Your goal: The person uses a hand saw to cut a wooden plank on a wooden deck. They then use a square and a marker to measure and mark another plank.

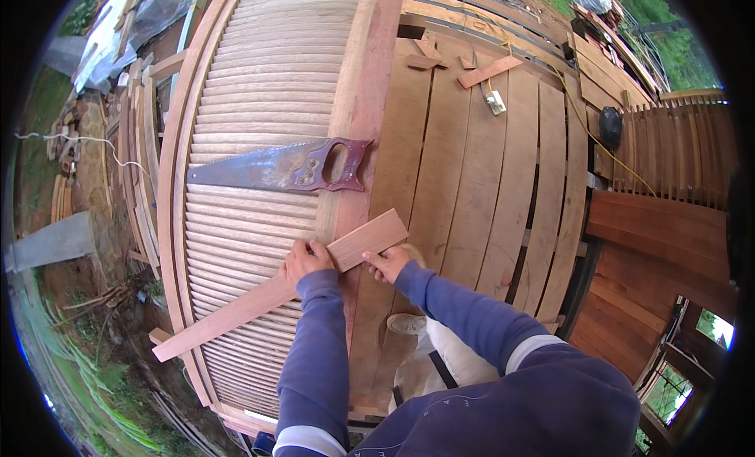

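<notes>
A long, flat wooden slat [236, 314] lies slantwise across a louvered wooden panel [275, 71]. Its near-left end reaches past the panel's left frame, and its right end passes over the right-hand rail. My left hand [307, 260] is closed over the slat near its middle, knuckles up. With thumb and fingers, my right hand [385, 264] pinches the lower edge close to the right end. Beyond both hands a handsaw [283, 166] rests flat on the louvers, its worn reddish handle on the rail and its blade pointing left. Neither hand touches the saw.
Right of the panel is a plank platform [456, 182], where my shoe [406, 324] shows. Wood offcuts [489, 71], a white socket box [495, 103] and a yellow cord [578, 103] lie farther off. Stacked timber [141, 150] stands at left; plank walling [653, 252] rises at right.
</notes>
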A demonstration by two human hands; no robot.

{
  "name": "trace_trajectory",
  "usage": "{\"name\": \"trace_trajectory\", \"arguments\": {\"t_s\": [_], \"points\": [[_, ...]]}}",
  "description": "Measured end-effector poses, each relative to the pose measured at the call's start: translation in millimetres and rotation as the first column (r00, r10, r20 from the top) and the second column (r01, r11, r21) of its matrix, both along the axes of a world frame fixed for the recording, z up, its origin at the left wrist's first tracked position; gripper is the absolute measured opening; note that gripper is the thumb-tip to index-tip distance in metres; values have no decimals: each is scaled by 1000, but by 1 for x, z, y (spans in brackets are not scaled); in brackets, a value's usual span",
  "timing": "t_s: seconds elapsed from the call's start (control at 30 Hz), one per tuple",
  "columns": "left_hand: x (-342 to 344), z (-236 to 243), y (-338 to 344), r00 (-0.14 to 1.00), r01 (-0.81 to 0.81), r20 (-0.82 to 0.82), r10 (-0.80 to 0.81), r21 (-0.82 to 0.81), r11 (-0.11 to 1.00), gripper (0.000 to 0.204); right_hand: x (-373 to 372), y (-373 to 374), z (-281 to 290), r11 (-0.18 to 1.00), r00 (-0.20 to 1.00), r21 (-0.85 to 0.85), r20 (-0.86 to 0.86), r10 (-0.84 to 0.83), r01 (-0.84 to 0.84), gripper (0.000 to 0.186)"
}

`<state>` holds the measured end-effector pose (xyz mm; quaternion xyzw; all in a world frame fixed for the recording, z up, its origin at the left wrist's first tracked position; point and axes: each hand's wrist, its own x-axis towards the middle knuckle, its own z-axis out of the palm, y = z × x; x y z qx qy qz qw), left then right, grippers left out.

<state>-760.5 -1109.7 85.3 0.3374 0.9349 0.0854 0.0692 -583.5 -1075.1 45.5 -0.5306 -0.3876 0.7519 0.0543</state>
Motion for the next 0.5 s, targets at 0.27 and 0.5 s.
{"name": "trace_trajectory", "arguments": {"t_s": [0.27,0.5], "points": [[-1,-13,-5,996,39,-83,-36,41,998,15,14,23,4,965,949,-18,-188,254,-262,35],[-7,-10,-12,997,75,-10,-74,50,996,13,114,167,-251,117,123,37,286,950,-992,32]]}}
